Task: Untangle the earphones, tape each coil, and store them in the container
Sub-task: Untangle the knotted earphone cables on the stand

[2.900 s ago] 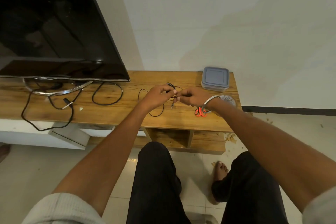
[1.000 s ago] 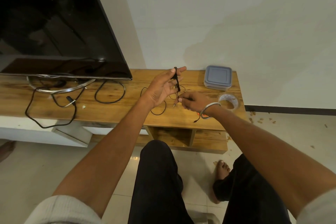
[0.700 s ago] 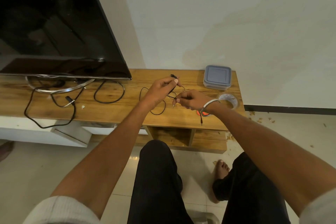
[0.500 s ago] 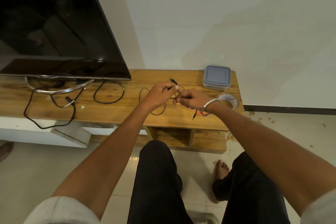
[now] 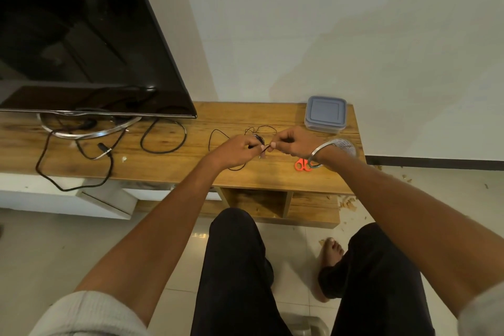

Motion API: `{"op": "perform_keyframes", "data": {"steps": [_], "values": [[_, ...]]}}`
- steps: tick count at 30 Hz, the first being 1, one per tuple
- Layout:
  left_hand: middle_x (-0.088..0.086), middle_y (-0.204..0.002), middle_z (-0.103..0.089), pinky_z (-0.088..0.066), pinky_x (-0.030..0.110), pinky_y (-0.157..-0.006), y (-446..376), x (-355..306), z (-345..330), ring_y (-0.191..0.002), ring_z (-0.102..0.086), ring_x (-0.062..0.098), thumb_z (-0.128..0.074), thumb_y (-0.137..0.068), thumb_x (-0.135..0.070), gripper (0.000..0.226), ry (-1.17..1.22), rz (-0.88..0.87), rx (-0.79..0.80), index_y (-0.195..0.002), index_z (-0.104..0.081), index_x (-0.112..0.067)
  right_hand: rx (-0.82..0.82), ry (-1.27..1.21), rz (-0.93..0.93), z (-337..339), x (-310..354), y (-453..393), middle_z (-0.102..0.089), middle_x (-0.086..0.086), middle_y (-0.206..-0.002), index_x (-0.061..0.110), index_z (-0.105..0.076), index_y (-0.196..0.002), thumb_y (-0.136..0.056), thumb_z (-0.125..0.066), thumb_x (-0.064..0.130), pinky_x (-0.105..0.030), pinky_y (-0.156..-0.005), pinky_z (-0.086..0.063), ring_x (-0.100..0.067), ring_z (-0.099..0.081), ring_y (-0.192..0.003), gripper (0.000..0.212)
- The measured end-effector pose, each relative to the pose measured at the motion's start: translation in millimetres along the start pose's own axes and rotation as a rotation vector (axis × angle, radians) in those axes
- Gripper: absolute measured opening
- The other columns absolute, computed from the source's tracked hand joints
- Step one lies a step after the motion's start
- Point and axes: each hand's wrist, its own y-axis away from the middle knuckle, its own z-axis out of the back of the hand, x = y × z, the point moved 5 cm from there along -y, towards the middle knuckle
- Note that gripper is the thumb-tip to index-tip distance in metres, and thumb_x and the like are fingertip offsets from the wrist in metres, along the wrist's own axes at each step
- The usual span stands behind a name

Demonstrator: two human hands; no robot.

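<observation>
A dark TV (image 5: 81, 35) stands at the left on a wooden surface (image 5: 231, 117), its curved metal stand (image 5: 90, 132) under the screen. Black cables (image 5: 76, 169) run from beneath it across the wood, one hanging over the front edge, another making a loop (image 5: 163, 139) just right of the stand.

Near the middle, both hands are held close together above the surface. The left hand (image 5: 234, 151) has its fingers curled and pinches the thin black earphones (image 5: 260, 142) at the fingertips. The right hand (image 5: 293, 142) meets it from the other side, fingers also curled, pinching the same wire; the two pinches almost touch. Loose loops of the wire trail onto the wood behind and below the hands. A metal bangle (image 5: 319, 153) sits on the right wrist.

Under that wrist lie orange scissors (image 5: 302, 164), partly hidden. Just behind the wrist is a tape roll (image 5: 345, 144), mostly covered by the arm. Farther back, at the right corner, stands the container (image 5: 325, 114) with its grey lid on, apart from the earphones.

Below, the person's dark-trousered legs and a bare foot (image 5: 331, 251) rest on the tiled floor.
</observation>
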Motion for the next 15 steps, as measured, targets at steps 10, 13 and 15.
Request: {"op": "perform_keyframes", "data": {"steps": [10,13,15], "values": [[-0.011,-0.108,-0.068,-0.038,0.045,-0.098,12.7,-6.0,-8.7,-0.114,-0.047,0.015,-0.046,-0.100,-0.040,0.040,0.256,0.170,0.287,-0.107,-0.065,-0.005,-0.063,0.064,-0.004,7.9,-5.3,-3.0,-0.067,-0.002,-0.083,0.016,-0.068,-0.089,-0.090,-0.059,0.031,-0.026,-0.065,-0.044,-0.011,-0.054,-0.069,0.018],[-0.001,-0.115,-0.068,-0.042,0.059,-0.101,13.9,-5.6,-11.5,-0.121,-0.058,0.026,-0.045,-0.101,-0.035,0.038,0.552,0.223,0.372,-0.103,-0.057,0.001,-0.078,0.030,0.003,8.3,-8.1,-2.3,-0.068,-0.009,-0.087,0.019,-0.067,-0.088,-0.090,-0.059,0.032,-0.033,-0.069,-0.048,-0.018,-0.057,-0.074,0.015],[0.011,-0.113,-0.065,-0.041,0.065,-0.100,15.3,-12.0,-13.0,-0.121,-0.058,0.036,-0.045,-0.099,-0.035,0.033,0.734,0.205,0.428,-0.085,-0.053,-0.007,-0.085,0.005,0.000,7.6,-7.6,-1.4,-0.067,-0.013,-0.088,0.019,-0.066,-0.088,-0.091,-0.058,0.030,-0.037,-0.071,-0.051,-0.018,-0.057,-0.075,0.014]]}}
